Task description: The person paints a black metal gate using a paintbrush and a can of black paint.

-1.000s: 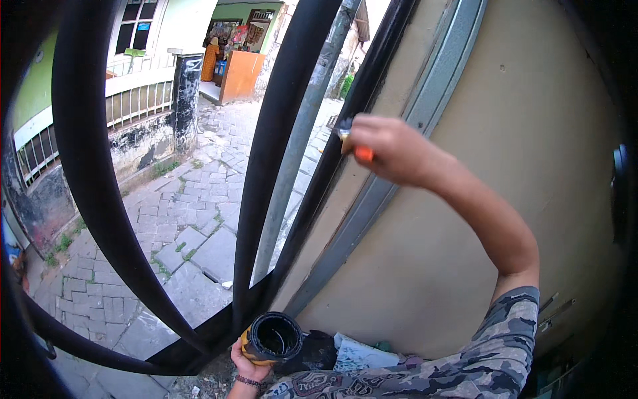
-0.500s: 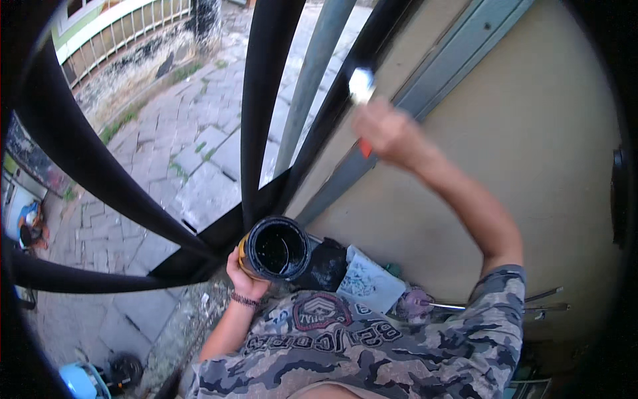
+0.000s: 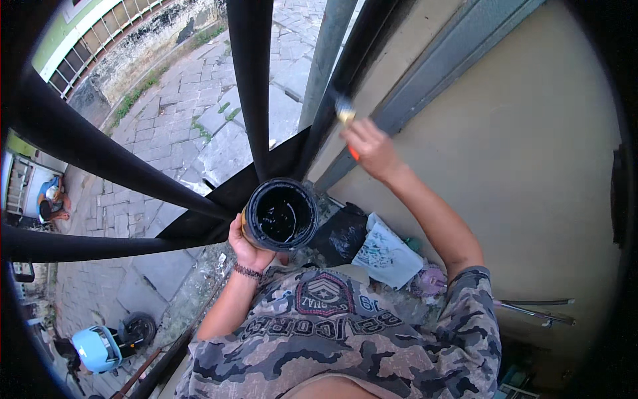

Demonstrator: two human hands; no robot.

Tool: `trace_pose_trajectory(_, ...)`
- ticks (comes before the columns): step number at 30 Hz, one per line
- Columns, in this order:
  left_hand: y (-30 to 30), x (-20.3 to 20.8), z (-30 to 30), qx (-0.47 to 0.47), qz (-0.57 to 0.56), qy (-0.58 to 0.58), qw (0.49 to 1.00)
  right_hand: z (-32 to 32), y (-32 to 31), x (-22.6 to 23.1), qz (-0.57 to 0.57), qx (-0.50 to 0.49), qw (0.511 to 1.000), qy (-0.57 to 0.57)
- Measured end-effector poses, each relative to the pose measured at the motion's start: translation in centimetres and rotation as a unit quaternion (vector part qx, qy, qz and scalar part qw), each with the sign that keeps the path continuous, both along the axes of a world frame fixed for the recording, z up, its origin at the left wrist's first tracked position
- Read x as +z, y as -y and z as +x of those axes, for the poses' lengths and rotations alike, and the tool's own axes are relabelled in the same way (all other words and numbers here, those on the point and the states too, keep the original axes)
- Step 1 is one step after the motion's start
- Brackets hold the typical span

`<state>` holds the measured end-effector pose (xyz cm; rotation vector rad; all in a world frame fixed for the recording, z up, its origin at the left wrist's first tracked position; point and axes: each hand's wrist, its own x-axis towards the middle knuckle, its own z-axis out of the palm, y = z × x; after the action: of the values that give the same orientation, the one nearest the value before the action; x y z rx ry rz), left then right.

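In front of my chest my left hand [image 3: 249, 247] grips an open can of black paint [image 3: 303, 234] from its left side. The can's rim and inner wall are coated in black, and wet paint glints inside. Farther up, my right hand [image 3: 373, 151] is closed round the orange-red handle of a paintbrush [image 3: 345, 114]. The bristles blur with motion and reach to the dark upright frame bar [image 3: 337, 86]; whether they touch it I cannot tell.
Black metal bars [image 3: 250, 80] run across the left, with a paved street [image 3: 169, 123] beyond. To the right rises a beige wall [image 3: 525, 153] with a grey frame strip [image 3: 432, 73]. A black plastic bag [image 3: 340, 233] and a paint-spotted pale sheet [image 3: 385, 256] lie below. A blue scooter [image 3: 100, 349] stands outside.
My right hand has come down and slightly left with the brush, which now meets the dark bar in view. The can sits higher in the picture as the whole view has shifted.
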<state>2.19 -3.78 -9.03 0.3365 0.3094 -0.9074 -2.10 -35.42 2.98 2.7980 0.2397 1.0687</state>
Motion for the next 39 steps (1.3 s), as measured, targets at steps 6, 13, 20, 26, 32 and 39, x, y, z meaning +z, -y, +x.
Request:
trace_pose_trajectory(6,1.6,2.9,1.2,0.006,0.008,0.048,0.999,-5.3,-3.4,1.9,0.515,-0.079,0.853,0.007)
trace_pose_trajectory(13,4.7,4.1,2.8,-0.044,-0.133,0.07,0.988,-11.5,-9.4,13.8,0.534,0.116,0.835,-0.066)
trace_pose_trajectory(20,6.6,7.0,2.2,-0.113,-0.146,0.124,0.975,-6.5,-13.5,10.7,0.241,0.094,0.957,-0.131)
trace_pose_trajectory(26,6.7,6.6,1.9,-0.127,-0.132,0.138,0.973,-7.0,-13.4,9.4,0.239,0.077,0.962,-0.106)
trace_pose_trajectory(32,6.5,6.0,1.8,-0.129,-0.111,0.136,0.976,-6.9,-13.6,8.8,0.247,0.092,0.956,-0.129)
trace_pose_trajectory(39,6.7,5.3,1.9,-0.095,-0.091,0.115,0.985,-8.2,-12.7,8.9,0.329,0.093,0.931,-0.126)
